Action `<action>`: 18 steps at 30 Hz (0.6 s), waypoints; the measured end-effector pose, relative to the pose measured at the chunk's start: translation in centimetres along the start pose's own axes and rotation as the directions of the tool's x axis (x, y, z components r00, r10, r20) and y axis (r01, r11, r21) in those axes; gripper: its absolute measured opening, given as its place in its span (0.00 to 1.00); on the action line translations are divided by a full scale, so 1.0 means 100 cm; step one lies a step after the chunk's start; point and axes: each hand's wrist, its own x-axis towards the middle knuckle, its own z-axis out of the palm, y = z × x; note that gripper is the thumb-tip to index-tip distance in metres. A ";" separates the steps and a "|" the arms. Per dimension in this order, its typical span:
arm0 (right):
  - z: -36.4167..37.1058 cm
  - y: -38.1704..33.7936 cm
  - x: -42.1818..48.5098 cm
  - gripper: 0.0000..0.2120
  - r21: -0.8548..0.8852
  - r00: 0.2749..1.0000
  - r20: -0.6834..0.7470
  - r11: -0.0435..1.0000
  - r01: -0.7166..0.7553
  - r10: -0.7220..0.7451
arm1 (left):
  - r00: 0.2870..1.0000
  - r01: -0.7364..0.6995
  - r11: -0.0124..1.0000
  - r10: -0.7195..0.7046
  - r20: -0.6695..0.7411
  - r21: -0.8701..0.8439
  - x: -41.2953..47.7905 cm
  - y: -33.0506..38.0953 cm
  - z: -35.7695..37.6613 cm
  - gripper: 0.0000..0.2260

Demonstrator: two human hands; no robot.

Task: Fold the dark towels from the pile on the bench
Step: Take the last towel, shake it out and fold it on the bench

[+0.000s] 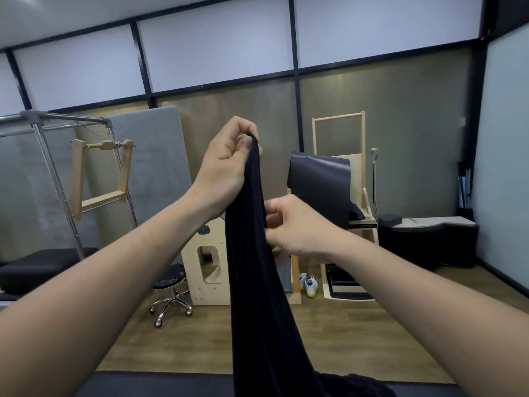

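Note:
A dark towel [254, 282] hangs in a long bunched strip in front of me, its lower end reaching the bench [160, 385] at the bottom edge of the view. My left hand [226, 164] is raised and pinches the towel's top end between thumb and fingers. Lower down and to the right, my right hand [292, 224] grips the towel's right edge with curled fingers. More dark fabric [352, 385] lies on the bench at the bottom right, partly hidden behind the hanging towel.
Beyond the bench is wooden floor with a wheeled stool [170, 285], wooden exercise chairs [206, 259], a pair of shoes [309, 285] and a dark low cabinet [426, 242]. A metal frame with a wooden bar [100, 173] stands at the left.

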 end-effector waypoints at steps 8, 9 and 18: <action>-0.047 0.007 0.012 0.10 -0.500 0.779 -0.525 0.865 0.044 -0.343 | 0.947 -0.140 0.902 0.242 -0.210 0.408 0.009 -0.015 -0.023 0.08; -0.049 0.002 0.011 0.09 -0.500 0.742 -0.547 0.862 0.081 -0.387 | 0.939 -0.143 0.889 0.261 -0.224 0.434 0.011 -0.016 -0.025 0.08; 0.003 -0.013 -0.003 0.07 -0.598 0.754 -0.452 0.789 0.141 -0.477 | 0.879 -0.246 0.719 0.448 -0.163 0.651 0.032 -0.006 0.000 0.08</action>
